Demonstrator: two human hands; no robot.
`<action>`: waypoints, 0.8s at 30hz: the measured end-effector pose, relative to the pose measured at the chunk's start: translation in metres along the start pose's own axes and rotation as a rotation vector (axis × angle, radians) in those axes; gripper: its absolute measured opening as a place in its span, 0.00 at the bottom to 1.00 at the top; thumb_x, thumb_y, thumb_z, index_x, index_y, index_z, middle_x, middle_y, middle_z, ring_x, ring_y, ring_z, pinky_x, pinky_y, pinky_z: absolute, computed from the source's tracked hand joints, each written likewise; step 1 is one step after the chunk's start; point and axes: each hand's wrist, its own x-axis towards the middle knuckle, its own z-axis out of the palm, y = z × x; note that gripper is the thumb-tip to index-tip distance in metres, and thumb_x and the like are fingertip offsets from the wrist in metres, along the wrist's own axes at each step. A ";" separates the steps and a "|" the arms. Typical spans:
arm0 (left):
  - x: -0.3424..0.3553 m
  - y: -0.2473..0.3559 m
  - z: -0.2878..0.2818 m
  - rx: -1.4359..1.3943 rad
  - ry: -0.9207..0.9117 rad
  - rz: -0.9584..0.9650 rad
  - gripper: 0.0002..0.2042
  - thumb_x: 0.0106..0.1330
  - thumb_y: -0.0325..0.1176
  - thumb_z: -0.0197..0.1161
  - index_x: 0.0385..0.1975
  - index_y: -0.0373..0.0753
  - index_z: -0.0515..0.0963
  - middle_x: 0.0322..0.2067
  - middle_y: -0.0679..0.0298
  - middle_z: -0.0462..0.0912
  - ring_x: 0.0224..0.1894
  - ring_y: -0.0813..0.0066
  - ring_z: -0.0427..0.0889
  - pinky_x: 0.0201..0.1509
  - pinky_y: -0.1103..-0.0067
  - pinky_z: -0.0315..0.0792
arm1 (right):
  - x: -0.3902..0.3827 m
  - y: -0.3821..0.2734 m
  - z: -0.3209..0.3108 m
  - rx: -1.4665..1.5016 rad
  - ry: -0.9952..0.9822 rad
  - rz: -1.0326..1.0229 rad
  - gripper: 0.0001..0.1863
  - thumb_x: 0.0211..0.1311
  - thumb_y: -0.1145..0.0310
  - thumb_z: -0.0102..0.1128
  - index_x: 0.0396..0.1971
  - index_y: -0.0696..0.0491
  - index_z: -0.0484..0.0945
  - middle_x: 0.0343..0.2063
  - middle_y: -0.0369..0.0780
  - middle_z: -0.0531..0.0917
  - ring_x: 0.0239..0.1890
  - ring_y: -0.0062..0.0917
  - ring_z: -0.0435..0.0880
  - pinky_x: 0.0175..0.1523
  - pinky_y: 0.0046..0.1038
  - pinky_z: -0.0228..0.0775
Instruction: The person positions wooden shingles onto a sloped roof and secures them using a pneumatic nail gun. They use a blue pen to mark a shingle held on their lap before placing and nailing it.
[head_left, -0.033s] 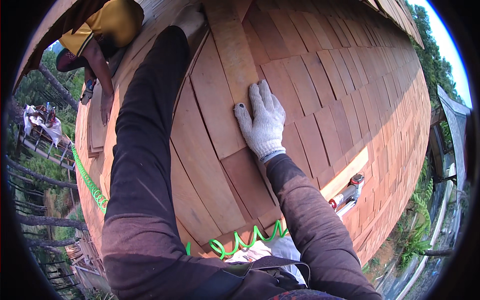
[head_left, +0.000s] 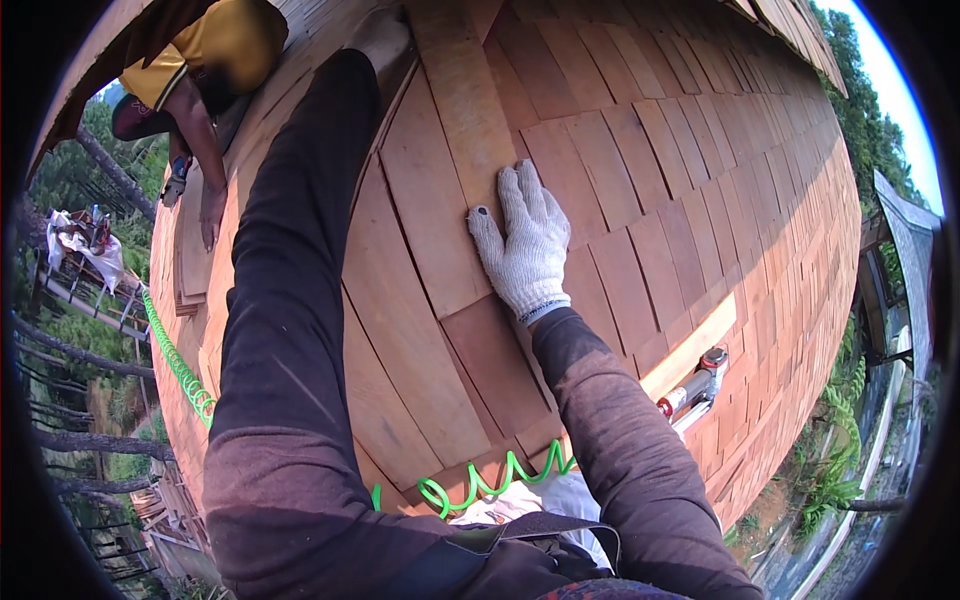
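Observation:
My right hand, in a white knit glove with a dark spot at the thumb tip, lies flat with its back up on the reddish-brown wooden shingles. The fingers are stretched out and the thumb is spread to the left. Its fingertips touch the lower right end of a long, lighter wooden board lying across the shingles. Nothing is gripped in it. My left hand is outside the picture. To the left stretches my dark-trousered leg, its foot beside the board's upper part.
A silver and red air tool lies right of my forearm beside a pale wood strip. A green coiled hose passes below. At upper left, a co-worker in a yellow shirt leans over stacked shingles. The curved roof drops away both sides.

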 end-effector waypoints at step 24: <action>-0.014 -0.021 -0.039 0.187 -0.022 0.078 0.18 0.70 0.30 0.60 0.58 0.37 0.81 0.53 0.52 0.86 0.48 0.61 0.86 0.53 0.71 0.78 | 0.004 -0.019 0.000 0.060 0.015 -0.025 0.32 0.66 0.50 0.64 0.62 0.58 0.76 0.66 0.55 0.75 0.61 0.49 0.78 0.65 0.48 0.68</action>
